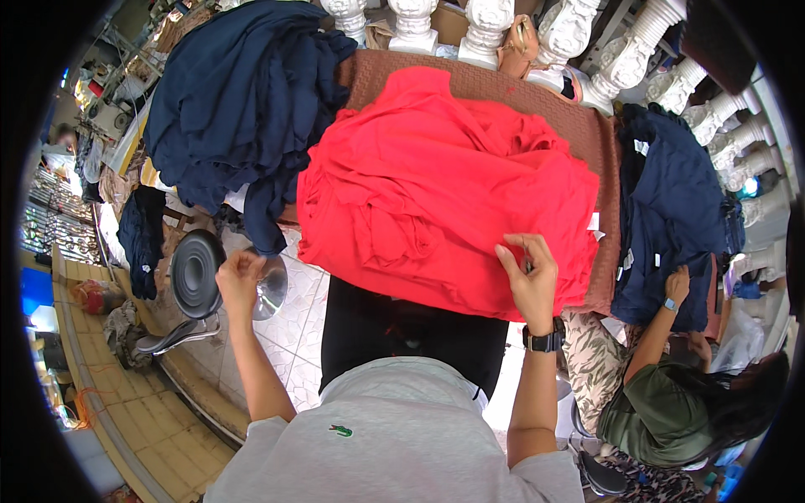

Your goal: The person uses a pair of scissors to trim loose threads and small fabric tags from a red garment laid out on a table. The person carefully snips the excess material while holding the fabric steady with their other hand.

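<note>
A heap of red garments (pixel 436 184) lies spread in front of me on a brown-covered table. Over its near right part hovers my right hand (pixel 535 275), thumb and forefinger curved toward each other, the other fingers curled. A small dark thing shows inside its fingers, too small to make out. My left hand (pixel 240 278) is raised off to the left, apart from the red cloth and below the navy pile. Its fingertips are pinched together; whatever they may hold cannot be seen. A pale tag (pixel 594 222) sticks out at the red heap's right side.
A tall pile of navy garments (pixel 239 101) stands at the far left. More navy garments (pixel 667 210) lie at the right, where a co-worker's hand (pixel 677 285) touches them. A black round stool (pixel 198 272) is at left. White balusters (pixel 490 29) line the table's far side.
</note>
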Motion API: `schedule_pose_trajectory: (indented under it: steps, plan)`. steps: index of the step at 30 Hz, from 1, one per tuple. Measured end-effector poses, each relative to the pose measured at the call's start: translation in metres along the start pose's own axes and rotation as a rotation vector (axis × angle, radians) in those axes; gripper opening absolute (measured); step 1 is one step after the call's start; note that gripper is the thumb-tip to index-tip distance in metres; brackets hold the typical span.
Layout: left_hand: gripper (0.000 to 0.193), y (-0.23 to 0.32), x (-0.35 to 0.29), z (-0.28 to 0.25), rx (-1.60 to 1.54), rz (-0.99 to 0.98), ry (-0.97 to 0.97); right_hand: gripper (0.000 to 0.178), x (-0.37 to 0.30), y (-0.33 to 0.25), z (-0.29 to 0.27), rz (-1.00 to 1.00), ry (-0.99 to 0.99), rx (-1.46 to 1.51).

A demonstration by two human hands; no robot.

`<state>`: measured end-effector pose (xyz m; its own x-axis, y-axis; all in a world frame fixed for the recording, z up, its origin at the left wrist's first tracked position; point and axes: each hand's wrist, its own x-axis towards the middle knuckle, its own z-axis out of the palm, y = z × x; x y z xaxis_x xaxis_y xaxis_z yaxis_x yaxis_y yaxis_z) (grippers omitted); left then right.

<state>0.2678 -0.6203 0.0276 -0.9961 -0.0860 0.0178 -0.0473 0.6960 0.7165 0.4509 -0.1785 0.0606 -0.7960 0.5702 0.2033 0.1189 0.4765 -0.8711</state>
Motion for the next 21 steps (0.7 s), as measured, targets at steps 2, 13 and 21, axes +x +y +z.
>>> schedule_pose_trajectory:
  steps: [2, 13, 21]
  plan:
    - [0.017, -0.02, -0.005, -0.001, 0.192, 0.052, 0.005, 0.02, 0.011, -0.009, 0.021, -0.095, 0.002, 0.053]
    - [0.042, 0.149, 0.003, 0.098, -0.214, 0.578, -0.106, 0.023, 0.004, -0.06, 0.039, -0.141, -0.187, 0.027]
    - [0.021, 0.155, 0.028, 0.094, -0.383, 0.652, -0.059, 0.026, -0.022, 0.033, -0.034, -0.135, 0.221, -0.443]
